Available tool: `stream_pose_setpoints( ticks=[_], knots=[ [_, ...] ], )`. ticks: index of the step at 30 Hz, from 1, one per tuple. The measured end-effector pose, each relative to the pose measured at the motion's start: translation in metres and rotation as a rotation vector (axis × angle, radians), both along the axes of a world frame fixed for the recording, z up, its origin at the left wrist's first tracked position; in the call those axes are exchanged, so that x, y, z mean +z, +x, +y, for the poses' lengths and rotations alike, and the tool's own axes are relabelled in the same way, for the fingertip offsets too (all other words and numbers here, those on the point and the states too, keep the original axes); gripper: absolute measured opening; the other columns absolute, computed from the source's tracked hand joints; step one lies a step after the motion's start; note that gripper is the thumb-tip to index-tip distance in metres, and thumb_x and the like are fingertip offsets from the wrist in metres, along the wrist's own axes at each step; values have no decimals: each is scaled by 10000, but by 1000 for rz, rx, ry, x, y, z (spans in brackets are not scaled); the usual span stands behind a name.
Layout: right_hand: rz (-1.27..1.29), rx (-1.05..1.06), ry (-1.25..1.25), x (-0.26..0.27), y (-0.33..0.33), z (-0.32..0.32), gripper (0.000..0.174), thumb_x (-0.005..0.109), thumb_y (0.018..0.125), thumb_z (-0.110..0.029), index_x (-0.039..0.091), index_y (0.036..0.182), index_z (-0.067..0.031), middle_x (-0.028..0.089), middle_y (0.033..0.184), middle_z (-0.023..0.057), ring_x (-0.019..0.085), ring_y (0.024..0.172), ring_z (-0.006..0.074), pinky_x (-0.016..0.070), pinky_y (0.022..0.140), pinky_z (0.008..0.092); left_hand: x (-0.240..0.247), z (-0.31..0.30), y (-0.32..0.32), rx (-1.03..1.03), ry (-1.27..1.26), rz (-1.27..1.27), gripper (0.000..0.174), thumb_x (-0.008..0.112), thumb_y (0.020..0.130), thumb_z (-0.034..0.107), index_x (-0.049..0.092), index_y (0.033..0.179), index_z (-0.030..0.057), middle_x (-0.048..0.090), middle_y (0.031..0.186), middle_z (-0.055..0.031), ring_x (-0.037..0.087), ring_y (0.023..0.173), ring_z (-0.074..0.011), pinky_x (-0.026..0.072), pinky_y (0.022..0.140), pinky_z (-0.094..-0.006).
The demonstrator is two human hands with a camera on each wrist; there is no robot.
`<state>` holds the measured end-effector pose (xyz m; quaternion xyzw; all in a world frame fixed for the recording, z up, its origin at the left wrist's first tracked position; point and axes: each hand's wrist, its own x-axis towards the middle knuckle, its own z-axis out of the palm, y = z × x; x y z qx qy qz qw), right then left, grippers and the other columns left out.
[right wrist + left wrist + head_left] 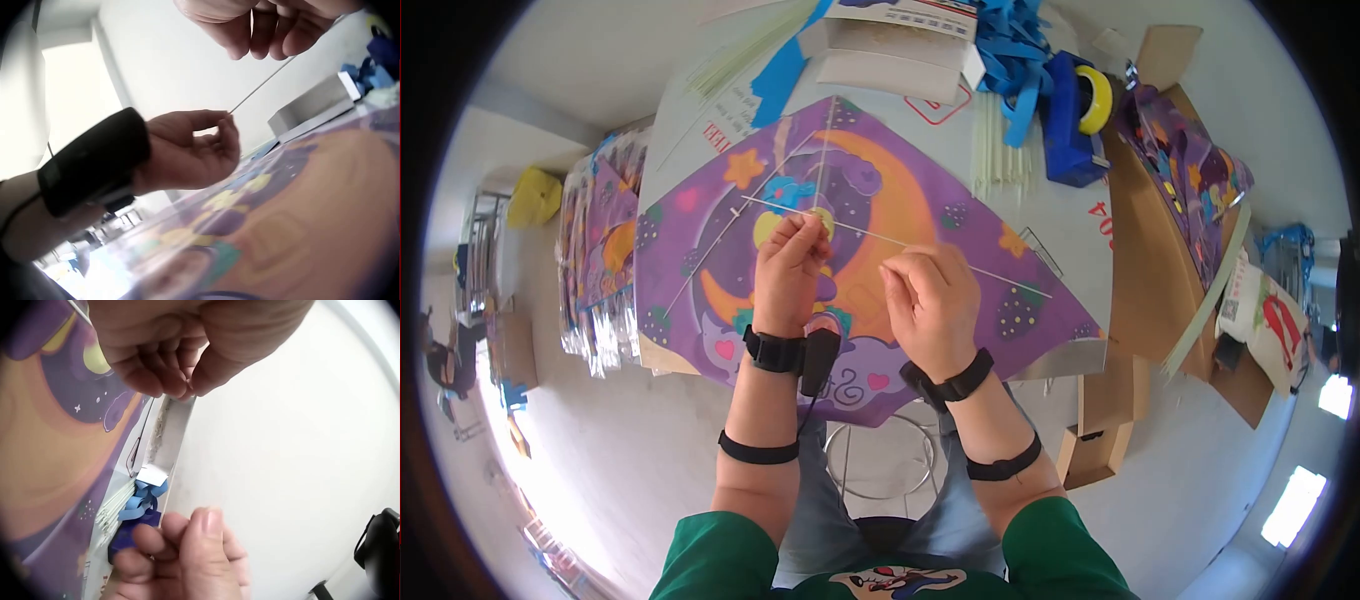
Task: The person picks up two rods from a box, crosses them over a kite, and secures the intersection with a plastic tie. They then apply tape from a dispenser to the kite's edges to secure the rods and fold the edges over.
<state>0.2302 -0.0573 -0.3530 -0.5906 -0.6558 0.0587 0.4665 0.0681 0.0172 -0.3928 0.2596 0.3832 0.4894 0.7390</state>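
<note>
My left hand pinches a thin white rod between thumb and fingers, above a purple kite sheet printed with an orange moon. Toward the lower right, the rod runs past my right hand, which hovers over the sheet with bent fingers. In the right wrist view the rod goes from the left hand's fingertips behind the right hand's fingers. The left wrist view has the right hand's thumb close to its index finger; whether anything lies between them cannot be told.
Beyond the sheet stand an open white box, blue ribbons, pale rods and a blue tape dispenser with yellow tape. Cardboard boxes are on the right. Packed kites hang at the left.
</note>
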Motion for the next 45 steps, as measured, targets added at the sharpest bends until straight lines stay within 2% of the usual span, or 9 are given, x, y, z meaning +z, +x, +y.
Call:
stream_pose_setpoints(
  ticks=[1,7,20,24,26,27,30,33,45],
  knots=[
    [-35,-37,-35,0,6,-2,178,662,701,-11,580,850,-61,555,823,57,551,785,274,448,691,379,-2,0,0,-18,7,5,94,573,906,138,581,906,44,565,813,-7,515,704,-81,418,672,-221],
    [-136,-184,-130,-16,33,-9,205,677,702,-32,572,874,-74,556,817,59,548,812,256,400,774,420,2,-8,12,-72,-55,105,89,567,902,131,581,888,44,556,792,-3,511,699,-81,414,662,-218],
    [-161,-3,-283,-26,65,-18,81,623,707,-24,571,759,-59,537,715,64,551,718,265,442,643,380,-4,-19,43,-193,-90,200,83,560,905,114,587,915,37,566,797,-5,520,689,-86,432,664,-228],
    [-179,-33,-299,-28,80,-20,58,610,710,-28,587,757,-54,546,714,71,567,730,274,452,656,382,-8,-25,52,-303,161,707,142,583,881,124,602,959,7,631,936,-73,599,812,-155,470,728,-256],
    [-191,-50,-331,-32,89,-22,46,611,722,-34,590,758,-53,553,720,74,573,738,276,455,657,382,-5,-28,54,-158,852,1219,170,585,858,105,594,994,3,612,1022,-146,597,931,-257,476,810,-334],
    [-178,-70,-373,-34,94,-23,32,609,736,-38,592,759,-52,561,728,75,576,743,278,458,652,385,-10,-28,48,-254,849,1242,333,597,840,127,545,1153,25,497,1235,-223,473,1164,-360,389,972,-431],
    [-168,-111,-460,-35,101,-26,14,601,771,-48,596,759,-51,577,744,81,582,752,283,467,643,391,-12,-36,47,-337,948,1701,548,602,850,239,414,1333,63,339,1398,-225,312,1302,-392,263,1062,-495],
    [-154,-113,-476,-35,105,-30,14,598,771,-47,606,763,-54,583,754,86,583,752,287,473,654,385,-19,-37,41,-508,822,1801,698,589,848,358,289,1425,104,202,1478,-211,179,1363,-410,164,1090,-543],
    [-52,-12,-586,-39,113,-34,17,590,786,-46,588,784,-30,614,783,104,589,756,300,467,652,378,-21,-20,6,-570,850,1822,703,605,832,369,307,1425,138,213,1484,-191,195,1370,-379,155,1089,-544]
  ],
)
